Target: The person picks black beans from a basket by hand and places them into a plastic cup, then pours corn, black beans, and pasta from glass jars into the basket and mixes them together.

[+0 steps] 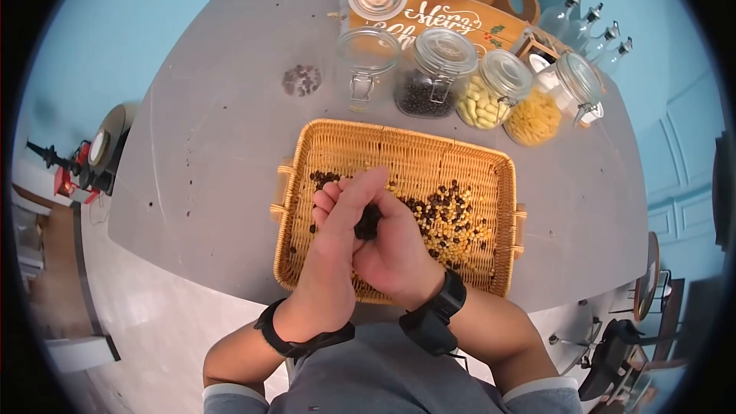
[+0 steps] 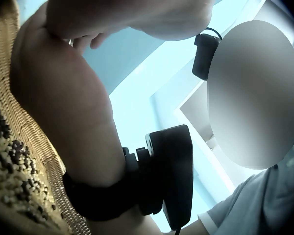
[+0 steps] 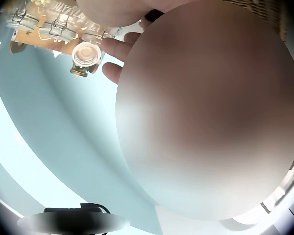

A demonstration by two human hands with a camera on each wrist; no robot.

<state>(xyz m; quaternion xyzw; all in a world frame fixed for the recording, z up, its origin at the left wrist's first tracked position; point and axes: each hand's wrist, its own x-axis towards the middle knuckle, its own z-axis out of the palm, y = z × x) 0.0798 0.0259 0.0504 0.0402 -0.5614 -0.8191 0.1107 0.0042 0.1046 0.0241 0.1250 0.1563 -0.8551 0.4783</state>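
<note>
In the head view my left hand (image 1: 326, 257) and right hand (image 1: 400, 254) are cupped against each other over a wicker basket (image 1: 399, 136). Dark beans (image 1: 368, 224) show in the hollow between the palms, held by both hands; the rest of that handful is hidden. Fingertips stick out past the far side of the left hand. Below them, black and yellow beans (image 1: 452, 226) lie mixed across the basket floor, thickest on the right. The left wrist view catches these mixed beans (image 2: 19, 171) beside the forearm.
Behind the basket stand a glass jar (image 1: 368, 61) with its lid up, a jar of black beans (image 1: 429, 88), a jar of pale pods (image 1: 484, 100) and a pasta jar (image 1: 533, 115). Reddish-brown pieces (image 1: 301, 80) lie left of them. A wooden crate (image 1: 460, 11) and glass bottles (image 1: 586, 27) stand farther back.
</note>
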